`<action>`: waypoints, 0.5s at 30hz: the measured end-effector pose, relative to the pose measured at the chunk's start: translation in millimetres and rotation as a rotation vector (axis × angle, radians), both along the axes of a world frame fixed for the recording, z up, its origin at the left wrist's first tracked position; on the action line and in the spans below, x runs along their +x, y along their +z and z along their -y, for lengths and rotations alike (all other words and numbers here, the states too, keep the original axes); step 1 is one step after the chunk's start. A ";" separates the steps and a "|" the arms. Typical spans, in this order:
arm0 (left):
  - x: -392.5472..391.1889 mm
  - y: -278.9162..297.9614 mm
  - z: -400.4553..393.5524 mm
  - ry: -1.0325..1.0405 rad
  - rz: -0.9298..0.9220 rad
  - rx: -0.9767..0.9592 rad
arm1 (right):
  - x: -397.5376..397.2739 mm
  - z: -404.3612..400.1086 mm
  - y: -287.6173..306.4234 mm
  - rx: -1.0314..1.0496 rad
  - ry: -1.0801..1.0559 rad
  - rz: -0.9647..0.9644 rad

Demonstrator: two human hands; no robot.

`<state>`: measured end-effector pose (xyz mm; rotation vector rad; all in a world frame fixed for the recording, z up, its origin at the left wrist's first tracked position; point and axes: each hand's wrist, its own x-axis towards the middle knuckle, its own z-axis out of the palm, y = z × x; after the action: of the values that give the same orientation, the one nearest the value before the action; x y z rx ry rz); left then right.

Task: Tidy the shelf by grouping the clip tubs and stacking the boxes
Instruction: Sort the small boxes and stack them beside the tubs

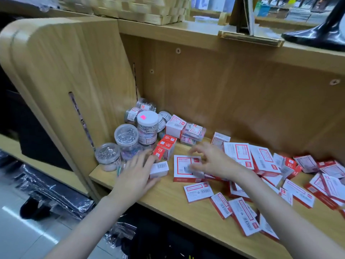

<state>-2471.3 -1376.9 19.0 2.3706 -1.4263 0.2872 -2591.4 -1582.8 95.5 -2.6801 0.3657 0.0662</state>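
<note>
Several clear round clip tubs [127, 136] stand grouped in the shelf's back left corner; one has a white lid with a pink sticker [147, 118]. Red and white boxes lie scattered over the wooden shelf [173, 199], most to the right [265, 159]. My left hand [137, 171] holds a small white box [159, 169] at the front of the tubs. My right hand [211, 161] hovers with spread, slightly curled fingers over a larger flat box [183, 170]; whether it touches the box is blurred. A clear rectangular tub of coloured clips [193, 133] sits behind.
The shelf's side panel [65, 90] rises at left and its back wall [224, 94] is close behind. A woven basket [141, 8] and a black stand [321, 32] sit on the shelf above. Plastic-wrapped goods [56, 195] lie below left.
</note>
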 end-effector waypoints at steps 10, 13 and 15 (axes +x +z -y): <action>-10.2 3.8 1.3 -0.024 0.011 -0.203 | -23.8 -4.2 -24.7 0.071 -0.093 0.119; -8.5 4.8 4.2 -0.050 0.041 -0.215 | -30.9 -5.4 -18.1 0.074 -0.139 0.295; -8.8 5.4 6.8 -0.058 0.064 -0.225 | -38.1 -0.8 -12.1 0.094 -0.207 0.394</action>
<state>-2480.0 -1383.7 24.4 2.1528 -1.4081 0.4855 -2629.5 -1582.0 83.4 -2.4708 0.4937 -0.4861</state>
